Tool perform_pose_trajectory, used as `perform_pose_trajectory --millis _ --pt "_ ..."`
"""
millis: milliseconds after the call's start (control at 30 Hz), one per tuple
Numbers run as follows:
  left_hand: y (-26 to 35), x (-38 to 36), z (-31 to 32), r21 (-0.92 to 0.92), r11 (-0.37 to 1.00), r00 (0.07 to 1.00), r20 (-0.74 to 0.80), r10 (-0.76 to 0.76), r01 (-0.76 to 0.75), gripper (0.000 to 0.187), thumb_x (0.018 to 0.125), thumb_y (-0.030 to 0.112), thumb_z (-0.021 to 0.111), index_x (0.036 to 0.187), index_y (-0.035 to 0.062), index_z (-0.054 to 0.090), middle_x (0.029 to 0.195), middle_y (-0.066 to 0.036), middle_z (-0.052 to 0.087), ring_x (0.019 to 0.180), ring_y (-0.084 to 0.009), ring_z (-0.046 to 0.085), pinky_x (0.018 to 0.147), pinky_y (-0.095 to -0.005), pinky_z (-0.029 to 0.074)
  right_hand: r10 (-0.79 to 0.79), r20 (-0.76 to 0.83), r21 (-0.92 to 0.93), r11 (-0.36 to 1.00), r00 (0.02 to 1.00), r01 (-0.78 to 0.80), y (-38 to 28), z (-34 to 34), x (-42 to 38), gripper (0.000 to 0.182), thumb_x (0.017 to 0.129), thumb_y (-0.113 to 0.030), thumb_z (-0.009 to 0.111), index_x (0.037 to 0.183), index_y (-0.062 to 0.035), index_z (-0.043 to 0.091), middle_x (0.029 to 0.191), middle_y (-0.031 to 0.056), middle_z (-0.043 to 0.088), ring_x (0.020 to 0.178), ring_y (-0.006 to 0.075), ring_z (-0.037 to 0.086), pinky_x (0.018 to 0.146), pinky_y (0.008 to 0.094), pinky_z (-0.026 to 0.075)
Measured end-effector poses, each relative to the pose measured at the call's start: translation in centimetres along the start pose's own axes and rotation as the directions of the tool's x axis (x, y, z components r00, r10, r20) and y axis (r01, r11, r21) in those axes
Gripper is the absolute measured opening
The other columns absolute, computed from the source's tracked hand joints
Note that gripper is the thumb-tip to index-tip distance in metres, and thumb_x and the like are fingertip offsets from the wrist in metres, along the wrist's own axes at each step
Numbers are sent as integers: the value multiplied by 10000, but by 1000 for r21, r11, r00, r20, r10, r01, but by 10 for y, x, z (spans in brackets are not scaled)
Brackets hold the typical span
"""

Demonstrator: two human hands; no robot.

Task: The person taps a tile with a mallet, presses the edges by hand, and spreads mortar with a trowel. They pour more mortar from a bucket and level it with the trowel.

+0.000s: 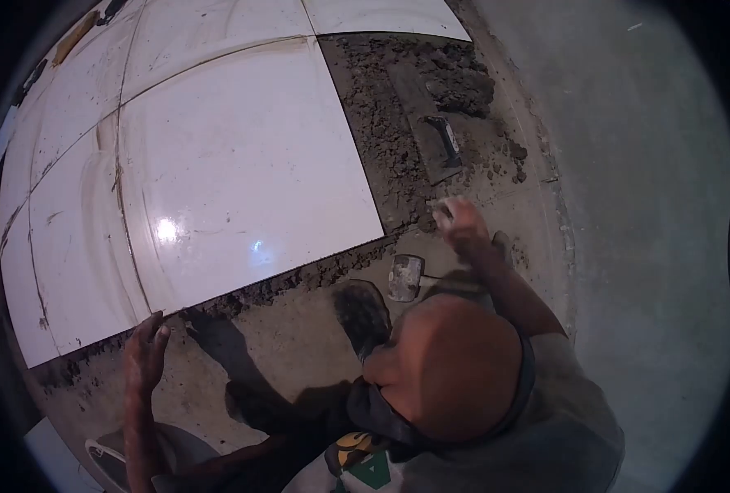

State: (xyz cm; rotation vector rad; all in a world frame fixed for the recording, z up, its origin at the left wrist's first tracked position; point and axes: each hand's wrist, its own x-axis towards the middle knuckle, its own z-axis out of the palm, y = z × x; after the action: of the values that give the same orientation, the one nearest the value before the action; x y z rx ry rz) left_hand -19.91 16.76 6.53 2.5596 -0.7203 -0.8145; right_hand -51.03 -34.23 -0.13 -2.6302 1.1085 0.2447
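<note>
My left hand [146, 349] is at the near edge of the white tiles, its fingertips touching the edge beside a joint. Its fingers are stretched forward and I see nothing held in them. Over the mortar bed, right of the nearest tile's corner, my right hand [462, 222] hovers with loosely bent fingers, a gap showing between them. The large white tile [242, 164] lies between the two hands. Just beyond my right hand, a flat trowel [440, 144] rests on the rough brown mortar [381, 115]. A mallet [404, 278] with a pale, dirty head lies below that hand.
More smeared white tiles [69, 205] extend left and away. A bucket [180, 448] stands by my left forearm. A dark shoe [361, 312] is near the mallet. A head seen from above [459, 370] hides part of the floor. Bare concrete [636, 205] runs along the right.
</note>
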Motion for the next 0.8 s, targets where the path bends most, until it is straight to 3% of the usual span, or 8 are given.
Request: perform_pose_trajectory --millis 33,100,233,333,400,533,600,800 --pt "2 2 4 16 1000 1000 6 5 -5 521 935 391 539 1227 -41 558 1196 -238 598 1139 -356 570 984 -409 424 1 2 2 1000 1000 -1 6 2 13 444 863 -358 608 1174 -46 553 1149 191 577 1102 348 545 954 439 430" --pt "8 4 7 26 1000 1000 18 5 -5 518 934 386 542 1226 -41 559 1200 -236 597 1138 -352 572 986 -408 425 109 240 -31 994 965 -104 14 12 32 531 855 -381 623 1209 0 516 1158 212 575 1111 342 543 954 440 431" --pt "19 4 8 11 999 998 57 -32 31 513 926 377 554 1223 -41 561 1199 -234 598 1136 -339 577 983 -404 428 54 206 -80 996 977 -38 15 28 17 494 796 -311 684 1143 11 542 1064 225 586 1017 398 559 878 449 446" --pt "16 7 11 26 999 997 69 -36 34 509 923 373 556 1224 -38 562 1192 -234 601 1132 -339 579 978 -406 431 16 303 35 999 953 -28 21 38 22 615 789 -327 684 1235 40 471 1084 254 569 1056 405 538 899 462 434" --pt "15 5 12 41 999 996 80 -39 35 507 923 371 556 1225 -36 562 1189 -234 602 1129 -340 580 975 -408 433 -40 75 46 998 996 36 16 52 27 640 791 -321 677 1251 60 446 1089 265 560 1062 420 529 909 472 427" --pt "19 5 13 25 999 994 96 -46 44 511 921 382 549 1221 -32 566 1185 -238 601 1121 -344 582 965 -411 437 4 108 -17 1000 994 -2 4 50 23 504 785 -211 630 1195 19 448 1067 270 542 1006 424 545 823 481 483" --pt "12 4 17 26 999 994 95 -47 44 513 921 388 545 1218 -30 568 1183 -239 602 1119 -347 582 963 -412 438 -229 -144 32 971 963 236 11 52 13 470 775 -172 632 1155 20 432 1038 256 526 957 430 546 788 499 478" --pt "1 0 20 23 999 997 60 -45 44 516 916 396 548 1219 -21 569 1172 -238 605 1109 -346 586 958 -413 443 -189 -103 -16 982 977 189 5 53 13 514 772 -160 642 1188 20 401 1015 245 517 927 441 541 759 495 475"
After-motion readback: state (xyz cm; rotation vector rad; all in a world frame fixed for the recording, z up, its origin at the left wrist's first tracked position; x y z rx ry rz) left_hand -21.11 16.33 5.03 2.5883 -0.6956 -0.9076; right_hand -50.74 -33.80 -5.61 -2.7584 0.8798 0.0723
